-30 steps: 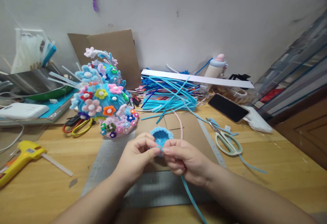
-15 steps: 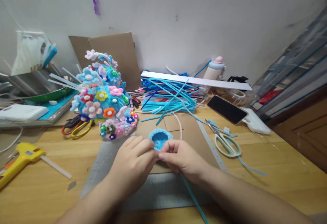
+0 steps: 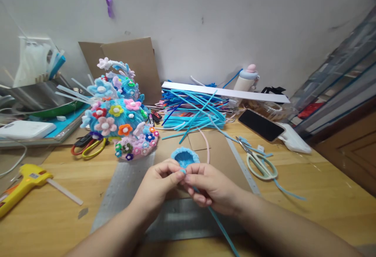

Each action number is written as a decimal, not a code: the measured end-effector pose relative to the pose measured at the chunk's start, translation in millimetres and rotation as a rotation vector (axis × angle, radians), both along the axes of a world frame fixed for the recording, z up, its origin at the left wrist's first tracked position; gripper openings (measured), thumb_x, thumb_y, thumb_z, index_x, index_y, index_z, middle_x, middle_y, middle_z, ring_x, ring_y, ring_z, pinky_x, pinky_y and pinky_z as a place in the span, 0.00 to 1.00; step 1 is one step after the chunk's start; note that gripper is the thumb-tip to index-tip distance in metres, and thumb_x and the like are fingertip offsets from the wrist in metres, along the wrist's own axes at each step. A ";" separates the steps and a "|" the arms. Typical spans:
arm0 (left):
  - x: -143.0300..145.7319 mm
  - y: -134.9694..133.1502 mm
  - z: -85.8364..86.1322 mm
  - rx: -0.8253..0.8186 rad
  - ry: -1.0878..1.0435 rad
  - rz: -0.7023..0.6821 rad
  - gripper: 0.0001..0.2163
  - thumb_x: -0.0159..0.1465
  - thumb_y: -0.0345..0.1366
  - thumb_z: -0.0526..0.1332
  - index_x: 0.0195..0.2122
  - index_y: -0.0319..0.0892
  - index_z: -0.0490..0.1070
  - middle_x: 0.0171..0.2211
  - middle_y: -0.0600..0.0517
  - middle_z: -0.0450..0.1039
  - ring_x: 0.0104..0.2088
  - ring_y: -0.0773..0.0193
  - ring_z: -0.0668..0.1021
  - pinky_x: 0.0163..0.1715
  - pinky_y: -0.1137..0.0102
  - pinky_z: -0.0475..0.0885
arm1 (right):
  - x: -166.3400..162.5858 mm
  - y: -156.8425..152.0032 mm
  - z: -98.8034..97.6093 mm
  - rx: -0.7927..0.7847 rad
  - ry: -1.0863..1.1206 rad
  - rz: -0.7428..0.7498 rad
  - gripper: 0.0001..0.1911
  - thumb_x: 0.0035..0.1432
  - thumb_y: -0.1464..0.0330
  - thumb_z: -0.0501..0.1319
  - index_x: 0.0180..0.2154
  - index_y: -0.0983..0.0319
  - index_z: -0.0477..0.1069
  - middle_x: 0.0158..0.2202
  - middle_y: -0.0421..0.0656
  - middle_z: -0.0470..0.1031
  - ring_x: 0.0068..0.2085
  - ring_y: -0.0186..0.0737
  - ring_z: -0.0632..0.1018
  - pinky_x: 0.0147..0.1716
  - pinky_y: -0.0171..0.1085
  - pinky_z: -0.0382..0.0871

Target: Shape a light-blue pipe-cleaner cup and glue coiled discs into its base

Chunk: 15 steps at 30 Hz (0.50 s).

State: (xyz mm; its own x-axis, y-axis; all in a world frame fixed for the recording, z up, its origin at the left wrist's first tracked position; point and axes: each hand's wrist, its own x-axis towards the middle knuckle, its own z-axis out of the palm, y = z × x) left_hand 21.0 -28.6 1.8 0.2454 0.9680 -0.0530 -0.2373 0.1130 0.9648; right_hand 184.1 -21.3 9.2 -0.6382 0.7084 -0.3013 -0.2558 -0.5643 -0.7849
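Observation:
Between the fingertips of my left hand (image 3: 163, 180) and my right hand (image 3: 210, 184) shows the small bent end of a light blue pipe cleaner (image 3: 221, 227). Both hands are closed on it. Its long tail runs out under my right hand toward the front edge of the table. Just behind my fingers, a fluffy blue cup-shaped piece (image 3: 185, 155) rests with its hollow showing; my fingers hide its lower part. Beneath lies a sheet of brown cardboard (image 3: 226, 171) on a grey mat (image 3: 117, 194).
Scissors (image 3: 261, 165) and a phone (image 3: 261, 125) lie at right. Behind is a heap of blue pipe cleaners (image 3: 194, 110). A flower-covered blue craft piece (image 3: 117, 112) stands at left, near a yellow glue gun (image 3: 29, 180) and yellow-and-red-handled pliers (image 3: 91, 147).
My left hand has turned, so its thumb and the pipe cleaner's bent blue end now show. My right hand's lower fingers have come into view underneath.

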 end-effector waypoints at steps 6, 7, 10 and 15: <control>-2.9 3.1 4.8 0.157 0.195 0.028 0.09 0.56 0.37 0.65 0.22 0.39 0.72 0.24 0.53 0.69 0.27 0.67 0.72 0.30 0.73 0.66 | 0.6 -0.5 2.0 -0.013 0.003 -0.041 0.14 0.47 0.64 0.68 0.26 0.64 0.65 0.18 0.33 0.66 0.13 0.19 0.56 0.12 0.25 0.41; -4.0 3.9 7.1 0.242 0.284 0.046 0.08 0.57 0.36 0.65 0.23 0.39 0.73 0.24 0.53 0.69 0.28 0.67 0.72 0.31 0.73 0.66 | 1.2 -0.1 3.3 -0.021 -0.011 -0.050 0.14 0.47 0.65 0.68 0.25 0.64 0.65 0.17 0.32 0.65 0.13 0.19 0.55 0.12 0.25 0.40; -8.3 5.6 14.0 0.520 0.542 0.071 0.06 0.58 0.33 0.63 0.24 0.40 0.74 0.25 0.52 0.70 0.28 0.66 0.73 0.30 0.73 0.66 | 3.2 1.4 7.2 -0.025 -0.064 -0.064 0.13 0.46 0.65 0.67 0.25 0.64 0.65 0.17 0.32 0.64 0.13 0.20 0.54 0.13 0.26 0.38; -16.0 5.9 17.8 0.919 0.908 0.023 0.06 0.62 0.30 0.58 0.29 0.40 0.73 0.27 0.51 0.71 0.29 0.65 0.73 0.29 0.72 0.65 | 3.4 3.7 6.3 0.009 -0.143 -0.052 0.14 0.45 0.63 0.67 0.23 0.64 0.65 0.16 0.32 0.64 0.13 0.21 0.55 0.12 0.28 0.39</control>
State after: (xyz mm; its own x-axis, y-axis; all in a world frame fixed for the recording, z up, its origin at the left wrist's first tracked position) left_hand 5.0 -22.7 19.6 0.4555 0.7415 0.4926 0.5477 -0.6697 0.5016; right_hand 187.5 -17.6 15.5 -0.5518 0.7421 -0.3806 -0.1692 -0.5465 -0.8202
